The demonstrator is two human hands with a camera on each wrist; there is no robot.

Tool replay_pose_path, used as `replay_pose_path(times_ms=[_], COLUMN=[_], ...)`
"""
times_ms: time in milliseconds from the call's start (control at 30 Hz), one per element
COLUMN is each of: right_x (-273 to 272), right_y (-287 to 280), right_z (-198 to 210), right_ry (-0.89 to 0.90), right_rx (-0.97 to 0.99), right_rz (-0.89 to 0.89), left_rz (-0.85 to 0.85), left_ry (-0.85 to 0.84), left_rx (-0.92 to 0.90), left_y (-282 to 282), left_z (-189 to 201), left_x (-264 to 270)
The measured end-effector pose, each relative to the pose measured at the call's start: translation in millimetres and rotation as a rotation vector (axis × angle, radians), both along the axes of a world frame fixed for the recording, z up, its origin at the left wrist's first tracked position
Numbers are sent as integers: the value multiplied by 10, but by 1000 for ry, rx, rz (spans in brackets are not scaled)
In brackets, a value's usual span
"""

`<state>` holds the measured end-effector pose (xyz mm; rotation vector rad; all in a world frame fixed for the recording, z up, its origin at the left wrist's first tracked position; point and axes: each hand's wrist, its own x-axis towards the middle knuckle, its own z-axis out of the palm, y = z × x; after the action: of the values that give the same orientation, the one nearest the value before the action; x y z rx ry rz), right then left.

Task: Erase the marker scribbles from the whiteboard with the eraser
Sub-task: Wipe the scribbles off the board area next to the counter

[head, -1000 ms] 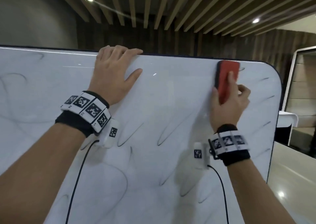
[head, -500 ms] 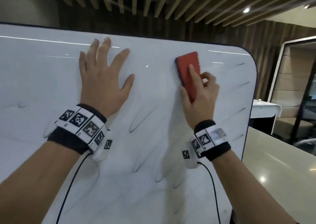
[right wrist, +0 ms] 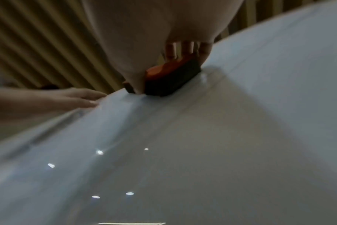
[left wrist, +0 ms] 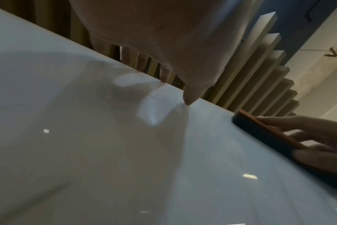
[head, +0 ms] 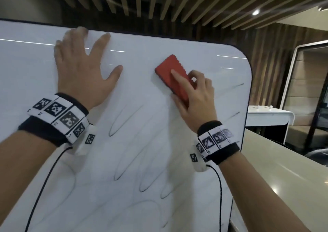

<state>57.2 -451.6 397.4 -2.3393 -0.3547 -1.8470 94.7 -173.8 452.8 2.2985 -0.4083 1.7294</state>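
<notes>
Judging from how the whiteboard (head: 159, 152) looks now, the erasing is only partly done. The band along its top edge, between the two hands and up to the top right corner, shows no marker lines in the head view. Below this band many scribbles (head: 122, 121) are left: thin dark loops and slanted strokes cover the middle and lower part of the whiteboard, and a few short strokes (head: 232, 87) sit near its right edge. I would say more than half of the work is still to do.

The eraser (head: 173, 75) is a flat block with a red ribbed back and a dark felt layer under it. It lies tilted on the upper right part of the whiteboard, with the felt against the surface as the right wrist view shows. The right hand (head: 195, 98) holds it, one finger straight along the red back and the other fingers curled at its side.

The left hand (head: 83, 75) is spread wide and flat against the whiteboard near its top edge, holding nothing; its fingertips are blurred, so I cannot tell if they reach over the edge.
</notes>
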Motion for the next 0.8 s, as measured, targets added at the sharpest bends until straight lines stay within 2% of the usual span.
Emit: replay_pose_path(times_ms=[33, 67, 167, 200, 233, 267, 333, 367, 400, 433, 467, 533, 567, 600, 633, 700, 733, 767, 800], right_x=[8, 11, -19, -10, -7, -7, -10, -26, -42, -43, -54, -93, -83, -66, -43, -15, -10, -5, -5], right_y=[-141, -309, -678, -676, -594, -476, -302, -312, -401, -537, -670, -837, -796, -670, -489, -176, -143, -187, -269], right_z=[-1, 16, 104, 101, 77, 23, -149, -225, -232, -200, -140, 51, 141, 216, 266, 287, 304, 341, 390], right_ry=[-22, -72, -168, -171, -179, -182, -97, -44, -25, -47, -80, -110, -104, -90, -84, -49, -25, -11, -12], right_rx=[-12, 61, 630, 757, 750, 627, 252, 118, 70, 119, 258, 660, 769, 748, 603, 169, 32, -9, 43], right_rz=[-15, -19, 11, -1, -17, -14, 21, 22, 12, -1, 0, 33, 19, -15, -45, -78, -89, -104, -120], left_rz=[6, 7, 5, 11, 21, 33, 43, 36, 21, 0, -20, -37, -37, -36, -34, -36, -39, -41, -40], left_ry=[-10, -12, -15, -18, -18, -15, -13, -17, -19, -18, -17, -22, -29, -36, -42, -50, -51, -52, -57], left_rx=[23, 49, 83, 75, 67, 62, 55, 53, 53, 50, 46, 39, 40, 46, 55, 71, 77, 82, 85], left_y=[-25, -58, -168, -218, -251, -282, -313, -325, -339, -354, -366, -376, -373, -366, -357, -345, -345, -343, -339], left_z=[61, 124, 270, 303, 325, 344, 355, 357, 365, 376, 395, 426, 434, 430, 418, 396, 392, 393, 401], left_x=[13, 23, 29, 30, 31, 37, 57, 71, 86, 103, 120, 143, 152, 159, 163, 168, 169, 171, 175])
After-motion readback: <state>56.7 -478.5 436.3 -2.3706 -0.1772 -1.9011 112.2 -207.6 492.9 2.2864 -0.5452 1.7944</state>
